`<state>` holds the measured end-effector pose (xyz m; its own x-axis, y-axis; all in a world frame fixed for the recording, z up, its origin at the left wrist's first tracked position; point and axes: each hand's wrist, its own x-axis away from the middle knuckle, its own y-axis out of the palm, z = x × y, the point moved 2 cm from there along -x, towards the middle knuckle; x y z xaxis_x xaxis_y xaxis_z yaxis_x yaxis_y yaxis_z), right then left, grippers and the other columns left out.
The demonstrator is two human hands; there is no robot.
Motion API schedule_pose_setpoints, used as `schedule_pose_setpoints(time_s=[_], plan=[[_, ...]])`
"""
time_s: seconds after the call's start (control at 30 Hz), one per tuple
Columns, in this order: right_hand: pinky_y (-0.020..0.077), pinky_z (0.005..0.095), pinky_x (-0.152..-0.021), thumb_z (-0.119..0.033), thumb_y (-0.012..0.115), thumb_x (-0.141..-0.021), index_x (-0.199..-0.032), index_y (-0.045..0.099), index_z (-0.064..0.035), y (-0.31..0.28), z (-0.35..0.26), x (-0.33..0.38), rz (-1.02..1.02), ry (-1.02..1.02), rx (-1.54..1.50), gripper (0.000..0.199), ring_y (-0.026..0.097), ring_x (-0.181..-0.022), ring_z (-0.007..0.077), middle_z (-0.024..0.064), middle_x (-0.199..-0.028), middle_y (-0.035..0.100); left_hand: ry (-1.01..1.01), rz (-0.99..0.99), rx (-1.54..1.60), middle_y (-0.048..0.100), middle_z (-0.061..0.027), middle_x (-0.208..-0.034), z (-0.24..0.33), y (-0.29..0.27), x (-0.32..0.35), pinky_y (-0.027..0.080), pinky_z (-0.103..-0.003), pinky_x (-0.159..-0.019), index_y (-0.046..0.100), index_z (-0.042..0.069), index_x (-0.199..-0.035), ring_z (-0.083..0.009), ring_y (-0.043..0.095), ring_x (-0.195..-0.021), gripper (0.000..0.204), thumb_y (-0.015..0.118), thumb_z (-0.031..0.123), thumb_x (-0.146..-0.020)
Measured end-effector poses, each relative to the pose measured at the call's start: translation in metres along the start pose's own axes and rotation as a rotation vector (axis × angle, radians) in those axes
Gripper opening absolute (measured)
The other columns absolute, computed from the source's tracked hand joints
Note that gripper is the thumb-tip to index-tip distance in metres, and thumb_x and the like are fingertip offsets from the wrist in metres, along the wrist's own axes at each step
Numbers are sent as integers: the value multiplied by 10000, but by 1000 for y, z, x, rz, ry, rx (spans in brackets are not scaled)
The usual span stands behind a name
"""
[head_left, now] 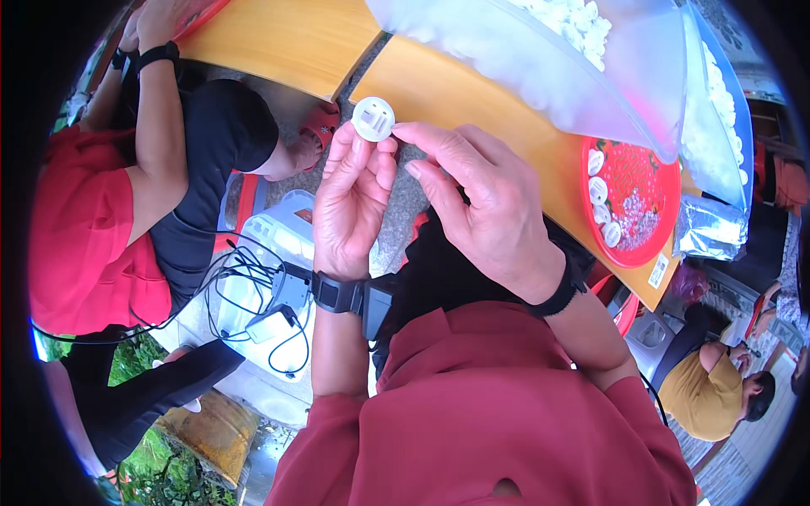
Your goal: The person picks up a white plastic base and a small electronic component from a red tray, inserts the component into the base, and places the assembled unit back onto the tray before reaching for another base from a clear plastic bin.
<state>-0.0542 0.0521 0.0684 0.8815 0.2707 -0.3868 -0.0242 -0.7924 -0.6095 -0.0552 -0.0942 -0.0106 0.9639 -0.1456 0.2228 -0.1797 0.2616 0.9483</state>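
Observation:
Between the thumb and fingers of my left hand (pixel 354 190) is a white round plastic disc (pixel 374 119) with slots and raised ribs on the face turned toward me. My left hand is closed on its lower edge, holding it up near the table's front edge. From the right, the index fingertip of my right hand (pixel 481 190) reaches the disc's rim. The thumb of that hand stays apart from the index finger, and no object shows between them. Whether a tiny piece sits under the right fingertip is too small to tell.
A red round tray (pixel 588 211) holds several white discs and small clear pieces. Behind it, a translucent bin (pixel 540 72) and a blue bin (pixel 744 101) contain white parts. A silver package (pixel 711 228) lies beside the tray. Black cables (pixel 245 282) hang at left, near a seated person (pixel 101 232).

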Motion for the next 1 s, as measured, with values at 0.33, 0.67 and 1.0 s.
schedule_pose_setpoints(time_s=[0.33, 0.67, 1.0], plan=[[519, 335, -758, -26, 639, -837, -1145, 649, -84, 62, 16, -66, -6, -60, -24, 314, 622, -893, 281, 137, -1071, 576, 116, -10, -48, 606, -108, -1132, 28, -5, -50, 501, -331, -884, 499, 14, -1228, -184, 605, -1023, 288, 484, 127, -963], [520, 311, -709, 26, 723, -733, -991, 715, -52, 75, 20, -72, 119, -243, 134, 270, 637, -826, 232, 143, -1087, 612, -2, -100, 237, 589, -189, -1242, 33, -13, -53, 475, -400, -989, 483, 6, -1287, -291, 585, -1138, 386, 401, 282, -1030], [384, 477, -1014, -159, 699, -789, -1407, 394, -36, 117, -47, -97, -22, -249, -145, 701, 388, -1282, 444, 243, -1475, 293, 541, -28, -405, 589, -171, -1219, 46, 2, -27, 514, -336, -918, 458, -9, -1287, -244, 601, -1097, 399, 443, 285, -1017]])
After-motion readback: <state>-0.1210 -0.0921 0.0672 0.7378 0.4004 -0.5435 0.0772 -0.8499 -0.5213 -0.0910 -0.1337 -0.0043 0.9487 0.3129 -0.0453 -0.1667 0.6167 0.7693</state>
